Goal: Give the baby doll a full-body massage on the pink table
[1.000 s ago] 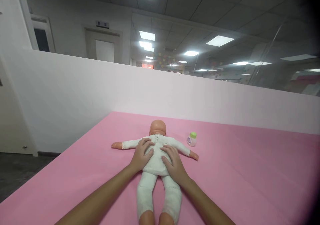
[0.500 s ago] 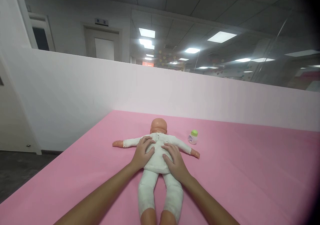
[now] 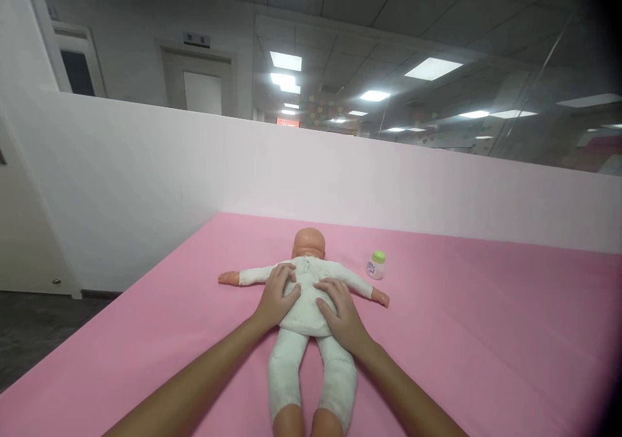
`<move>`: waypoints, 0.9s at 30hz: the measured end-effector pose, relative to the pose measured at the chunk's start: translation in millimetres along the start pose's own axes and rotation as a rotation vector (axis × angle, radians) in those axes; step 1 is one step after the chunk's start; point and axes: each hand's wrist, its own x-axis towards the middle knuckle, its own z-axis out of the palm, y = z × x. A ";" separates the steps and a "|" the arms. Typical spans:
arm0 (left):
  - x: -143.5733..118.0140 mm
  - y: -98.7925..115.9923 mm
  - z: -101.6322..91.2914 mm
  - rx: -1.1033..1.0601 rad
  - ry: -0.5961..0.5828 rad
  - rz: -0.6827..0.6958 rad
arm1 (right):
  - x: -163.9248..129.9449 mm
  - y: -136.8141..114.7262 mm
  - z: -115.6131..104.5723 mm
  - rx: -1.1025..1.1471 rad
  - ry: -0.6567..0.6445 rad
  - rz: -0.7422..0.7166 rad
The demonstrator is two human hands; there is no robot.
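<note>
Doll (image 3: 305,294) w/ matt white cloth suit, smooth plastic head, matt pink mat (image 3: 486,333), plastic bottle (image 3: 376,265)

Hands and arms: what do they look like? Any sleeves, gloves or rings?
Both arms are bare right up to the bottom edge of the picture, with no sleeves showing. The left hand and the right hand wear no gloves. No rings, watch or bracelet show on them.

Baby doll (image 3: 305,294) in white, lying flat, arms outspread
</note>
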 end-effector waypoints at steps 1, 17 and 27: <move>0.1 -0.1 0.0 0.002 0.001 0.004 | 0.2 -0.4 -0.1 0.002 0.006 -0.002; -0.7 2.1 -1.5 0.076 0.036 0.051 | -2.8 6.9 6.8 -0.003 0.026 0.006; -0.5 2.0 -1.8 0.080 0.028 -0.003 | -0.6 -1.9 3.8 0.006 0.066 0.001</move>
